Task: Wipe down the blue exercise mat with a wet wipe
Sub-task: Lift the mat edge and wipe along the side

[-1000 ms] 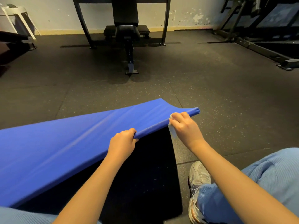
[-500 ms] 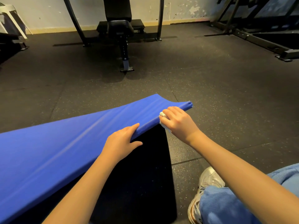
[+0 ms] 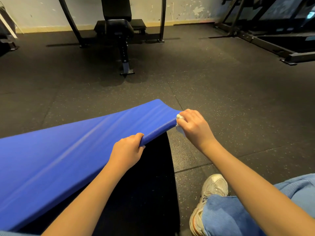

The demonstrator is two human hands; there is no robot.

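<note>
The blue exercise mat (image 3: 71, 150) is lifted off the floor at its near edge and slopes across the left half of the view. My left hand (image 3: 127, 149) grips that raised edge, fingers curled over the top and thumb under it. At the mat's right corner my right hand (image 3: 194, 126) pinches a crumpled white wet wipe (image 3: 179, 119) against the edge, covering the corner. Most of the wipe is hidden under my fingers.
A black mat (image 3: 150, 193) lies on the dark rubber floor beneath the raised blue one. My white sneaker (image 3: 210, 193) and blue trouser leg (image 3: 238, 213) are at the lower right. A black weight bench (image 3: 117, 31) stands ahead; a black machine frame (image 3: 272, 40) is at the far right.
My right hand slid the wipe along the mat's edge to its right corner, which it now covers. My left hand closed its fingers over the edge again.
</note>
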